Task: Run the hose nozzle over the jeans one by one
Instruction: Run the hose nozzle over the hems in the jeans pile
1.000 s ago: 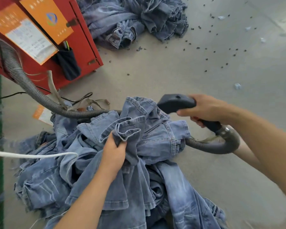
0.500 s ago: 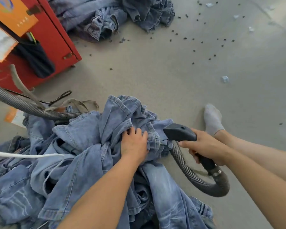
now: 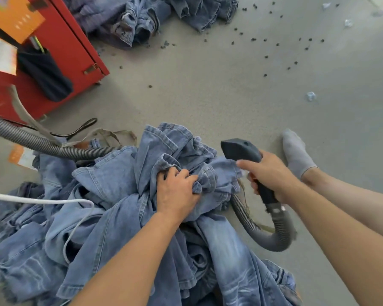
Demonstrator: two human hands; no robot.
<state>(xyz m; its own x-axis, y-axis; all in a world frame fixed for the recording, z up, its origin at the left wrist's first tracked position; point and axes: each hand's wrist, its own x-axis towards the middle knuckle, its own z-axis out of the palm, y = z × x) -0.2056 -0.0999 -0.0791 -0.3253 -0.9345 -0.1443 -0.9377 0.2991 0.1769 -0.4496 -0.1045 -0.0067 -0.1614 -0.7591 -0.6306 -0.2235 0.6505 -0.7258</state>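
1. Jeans pile [image 3: 124,250]: washed blue denim, heaped on the floor directly below the camera, many pairs tangled. Probably the stock waiting for the nozzle.

2. White cord [image 3: 42,200]: enters from the left edge and loops over the heap; what it belongs to cannot be told.

3. Left hand [image 3: 177,191]: on top of the heap, fingers curled tight round a bunched fold of denim [image 3: 205,180], apparently a waistband or hem. The grip looks meant to lift or separate one pair and present it to the nozzle.

4. Right hand [image 3: 269,173]: fingers wrapped round the dark handle, forefinger stretched along its side. It holds the hose nozzle [image 3: 241,150] just beside the gripped fold, head near the cloth; contact cannot be told.

5. Corrugated grey hose [image 3: 263,235]: curves down from the handle's base, passes under the denim, emerges at the left and runs off frame beside the red cabinet [image 3: 71,51]. The slack loop probably gives the nozzle free reach.

6. Foot in a grey sock [image 3: 296,153]: planted on the floor just past the right hand, suggesting the person sits or crouches at the pile.

7. Red cabinet: upper left, bearing orange and white labels and a dark hanging pouch [image 3: 44,74].

8. Concrete floor [image 3: 208,89]: scattered with small dark scraps [image 3: 265,56] and pale bits.

9. Second jeans heap [image 3: 164,16]: at the top edge, well apart from the near pile; possibly pairs already treated.
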